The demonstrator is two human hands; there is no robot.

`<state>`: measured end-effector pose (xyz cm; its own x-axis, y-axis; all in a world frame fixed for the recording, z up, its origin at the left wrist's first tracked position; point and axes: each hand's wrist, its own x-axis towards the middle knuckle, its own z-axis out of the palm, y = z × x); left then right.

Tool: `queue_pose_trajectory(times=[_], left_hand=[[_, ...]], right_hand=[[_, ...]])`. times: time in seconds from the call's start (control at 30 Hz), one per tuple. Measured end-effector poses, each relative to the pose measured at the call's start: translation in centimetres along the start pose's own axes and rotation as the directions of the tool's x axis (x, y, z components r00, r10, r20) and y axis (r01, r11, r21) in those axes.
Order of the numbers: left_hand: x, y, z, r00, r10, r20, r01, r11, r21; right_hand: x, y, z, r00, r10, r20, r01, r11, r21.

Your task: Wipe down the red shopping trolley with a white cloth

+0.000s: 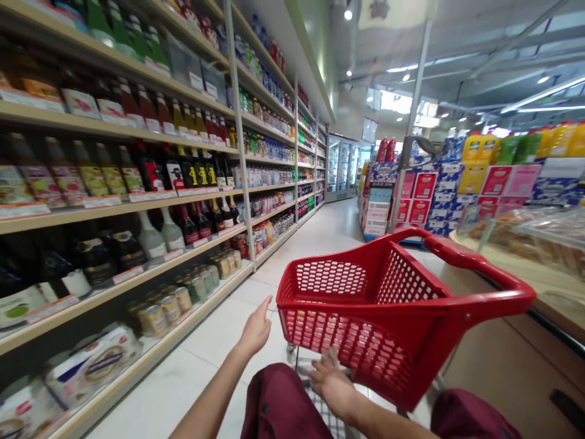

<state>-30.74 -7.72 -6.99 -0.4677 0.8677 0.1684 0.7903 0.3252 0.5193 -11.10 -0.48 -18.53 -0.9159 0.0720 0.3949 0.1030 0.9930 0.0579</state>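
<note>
A red plastic shopping cart (347, 323) stands in front of me, its basket walls pierced with holes and its handle (484, 268) to the right. My left hand (256, 330) is in the air just left of the basket, apart from it. A finger points up toward the cart, and nothing shows in this hand. Low beside the basket's near wall, above the cart's lower rack (320, 405), is my right hand (333, 383). Its fingers are apart and slightly blurred; I see nothing held in them. My knees in maroon trousers (283, 405) are bent close to the cart.
Shelves (183, 198) of bottles and cans line the left side, with boxed packs (94, 363) at the bottom. A counter (512, 341) with wrapped food stands close on the right. Stacked cartons (418, 198) are beyond the cart. The tiled aisle (320, 225) leads to glass-door fridges (340, 161).
</note>
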Motion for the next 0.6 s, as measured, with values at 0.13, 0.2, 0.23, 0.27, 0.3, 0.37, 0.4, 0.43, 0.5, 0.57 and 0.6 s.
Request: queue_pose_trajectory(times=[0.13,0.2,0.23,0.27,0.3,0.37,0.4,0.43,0.5,0.57,0.6], left_hand=[[0.7,2.0,1.6,0.995,0.100,-0.016,-0.099,0.994,0.042],[1.1,4.1,2.5,0.987,0.159,0.016,-0.160,0.981,0.108],[1.2,5.1,2.9,0.981,0.188,0.053,-0.193,0.970,0.147],[1.1,6.1,3.3,0.972,0.214,0.093,-0.227,0.957,0.180],[1.0,7.0,3.7,0.964,0.233,0.130,-0.256,0.944,0.209],[0.7,8.1,4.2,0.954,0.242,0.177,-0.283,0.924,0.258],[0.5,8.4,4.4,0.955,0.235,0.183,-0.279,0.918,0.280],[0.4,8.7,4.6,0.959,0.219,0.181,-0.267,0.914,0.304],[0.2,9.5,4.8,0.962,0.203,0.183,-0.257,0.899,0.354],[0.1,10.7,5.0,0.954,0.239,0.184,-0.292,0.883,0.368],[0.0,11.6,5.3,0.943,0.272,0.189,-0.324,0.876,0.356]], right_hand=[[-0.1,1.3,-6.1,0.984,0.038,-0.175,-0.053,0.995,-0.082],[0.6,2.8,-9.1,0.970,0.075,-0.232,-0.106,0.987,-0.124],[0.3,3.4,-9.9,0.970,0.093,-0.226,-0.126,0.983,-0.136],[-0.5,3.9,-10.0,0.973,0.115,-0.200,-0.145,0.979,-0.142],[-1.7,4.2,-9.6,0.978,0.133,-0.160,-0.156,0.977,-0.144],[-4.7,4.4,-8.4,0.983,0.159,-0.087,-0.170,0.976,-0.139],[-6.1,4.4,-8.0,0.984,0.161,-0.075,-0.170,0.976,-0.138],[-7.1,4.4,-8.0,0.984,0.158,-0.077,-0.168,0.976,-0.141],[-7.8,4.7,-9.6,0.982,0.147,-0.120,-0.165,0.974,-0.157],[-7.3,5.4,-12.0,0.969,0.153,-0.195,-0.189,0.964,-0.185],[-7.1,5.9,-12.9,0.961,0.157,-0.228,-0.204,0.959,-0.198]])
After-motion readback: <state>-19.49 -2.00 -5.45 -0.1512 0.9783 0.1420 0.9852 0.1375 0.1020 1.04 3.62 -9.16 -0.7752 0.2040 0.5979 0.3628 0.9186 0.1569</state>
